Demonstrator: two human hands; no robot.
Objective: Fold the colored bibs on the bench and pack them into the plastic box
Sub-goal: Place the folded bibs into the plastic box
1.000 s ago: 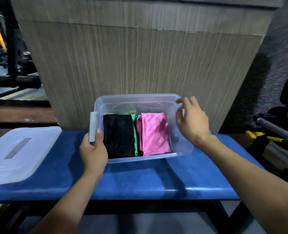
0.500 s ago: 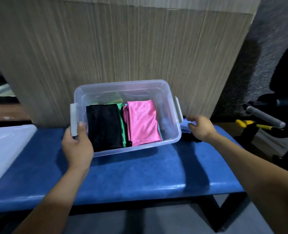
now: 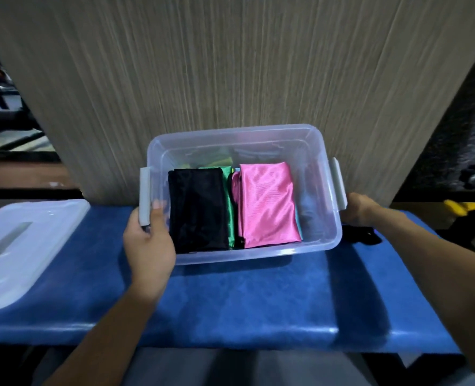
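Note:
A clear plastic box [image 3: 258,253] stands on the blue bench [image 3: 244,296] against a wood-grain panel. Inside lie a folded black bib [image 3: 197,210], a green bib [image 3: 230,204] wedged upright beside it, and a folded pink bib [image 3: 267,203]. My left hand [image 3: 148,240] grips the box's left rim at its grey latch [image 3: 145,196], thumb inside the wall. My right hand [image 3: 360,210] rests at the box's right end, just below the right grey latch [image 3: 337,183], with a dark cloth [image 3: 363,234] under it; its fingers are hidden.
The box's translucent lid [image 3: 22,246] lies on the bench at the far left. The wood-grain panel [image 3: 244,65] rises right behind the box. A yellow-and-black tool [image 3: 461,207] sits off the bench's right end. The bench's front edge runs close below my forearms.
My right hand has dropped from the box's far right rim to the bench at the box's right end. My left hand has kept its grip on the left rim. The view has shifted.

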